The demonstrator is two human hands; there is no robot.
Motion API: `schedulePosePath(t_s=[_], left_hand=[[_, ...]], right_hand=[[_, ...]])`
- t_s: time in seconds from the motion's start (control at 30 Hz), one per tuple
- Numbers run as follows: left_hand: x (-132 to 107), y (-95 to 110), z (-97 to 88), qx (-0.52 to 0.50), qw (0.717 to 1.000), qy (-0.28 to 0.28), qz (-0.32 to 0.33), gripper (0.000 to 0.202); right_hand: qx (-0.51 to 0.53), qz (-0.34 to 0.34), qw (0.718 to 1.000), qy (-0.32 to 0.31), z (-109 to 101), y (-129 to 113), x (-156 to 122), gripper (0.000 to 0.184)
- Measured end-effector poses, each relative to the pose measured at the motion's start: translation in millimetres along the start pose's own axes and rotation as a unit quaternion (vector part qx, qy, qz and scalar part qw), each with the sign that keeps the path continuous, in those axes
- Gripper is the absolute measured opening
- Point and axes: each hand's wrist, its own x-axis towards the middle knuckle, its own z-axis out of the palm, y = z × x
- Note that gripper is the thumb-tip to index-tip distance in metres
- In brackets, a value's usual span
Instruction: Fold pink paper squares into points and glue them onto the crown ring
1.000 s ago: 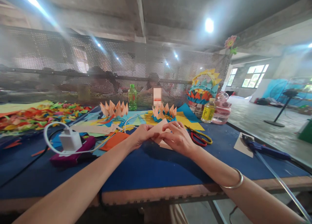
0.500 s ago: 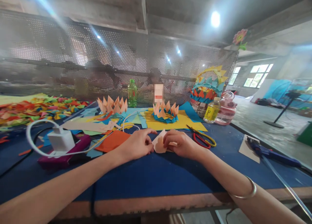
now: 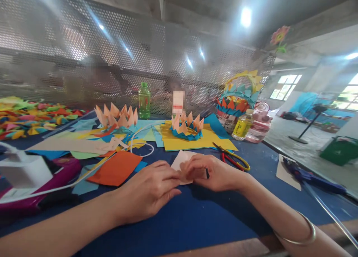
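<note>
A small pale peach sheet of paper (image 3: 178,163) lies on the blue tabletop, one corner pointing away from me. My right hand (image 3: 214,172) curls over its right side, thumb and fingers pinching the paper, which looks partly folded over there. From the left, my left hand (image 3: 151,188) lays its stretched fingers against the paper's left edge. Its thumb is apart from them, in front of the sheet. The right fingers hide part of the paper. Beyond it stands a blue paper ring with peach points (image 3: 187,128). A larger peach-pointed ring (image 3: 116,117) is further left.
Red-and-yellow-handled pliers or scissors (image 3: 233,158) lie right of my hands. A glue gun (image 3: 313,176) rests on card at far right. Orange paper (image 3: 116,168), a white plug adapter (image 3: 24,171) and cable are left. Bottles (image 3: 144,100) and a paper basket (image 3: 237,100) stand behind.
My view has shifted closer. The left hand has gone from curled fingers to stretched ones along the paper's edge. The right hand still holds the paper's right side.
</note>
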Motion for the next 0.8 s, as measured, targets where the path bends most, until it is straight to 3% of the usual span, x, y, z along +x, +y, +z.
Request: schedulePosePath(t_s=[0.2, 0.3, 0.57, 0.8], left_hand=[[-3.6, 3.9, -1.1, -0.003, 0.999, 0.021, -0.026, 0.022], [-3.6, 5.2, -1.4, -0.001, 0.999, 0.018, -0.029, 0.023], [-3.0, 6.2, -1.6, 0.008, 0.999, 0.01, -0.042, 0.027], [-2.6, 8.6, -3.5, 0.011, 0.998, -0.023, -0.059, 0.031]], right_hand=[[0.101, 0.035, 0.994, -0.028, -0.7, -0.1, 2.2, 0.003], [0.133, 0.062, 0.989, -0.02, 3.8, 4.8, 2.5, 0.007], [0.007, 0.144, 0.986, 0.085, 24.0, 4.9, 7.1, 0.012], [-0.012, 0.152, 0.983, 0.102, 30.8, 6.1, 8.0, 0.01]])
